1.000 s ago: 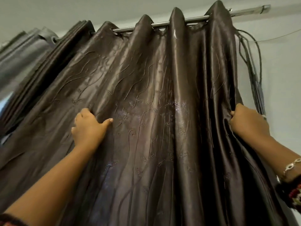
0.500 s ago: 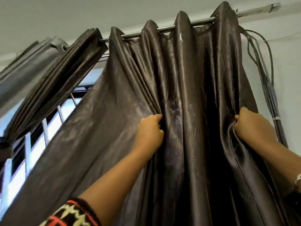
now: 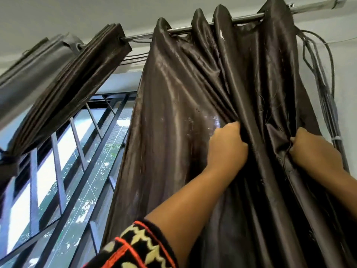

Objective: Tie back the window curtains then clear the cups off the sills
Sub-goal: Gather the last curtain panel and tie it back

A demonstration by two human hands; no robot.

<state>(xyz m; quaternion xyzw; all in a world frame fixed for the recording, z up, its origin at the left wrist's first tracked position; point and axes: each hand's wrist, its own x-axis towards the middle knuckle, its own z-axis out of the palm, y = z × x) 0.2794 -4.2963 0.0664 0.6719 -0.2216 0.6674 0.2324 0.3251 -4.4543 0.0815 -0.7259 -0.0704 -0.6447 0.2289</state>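
The brown curtain [image 3: 173,113] hangs from the rod [image 3: 247,18], gathered into folds under the rod's right half. The left hand [image 3: 227,147] is raised below the middle of the rod, its fingers curled tight round a bunched fold of this curtain. The right hand [image 3: 316,151], below the rod's right end, grips the curtain's outer edge with curled fingers. A 2nd curtain [image 3: 63,78] is packed in pleats at the rod's left part. Below the rod, between the 2 curtains, a barred window [image 3: 81,171] shows. Grey cables [image 3: 326,89] hang below the rod's right end.
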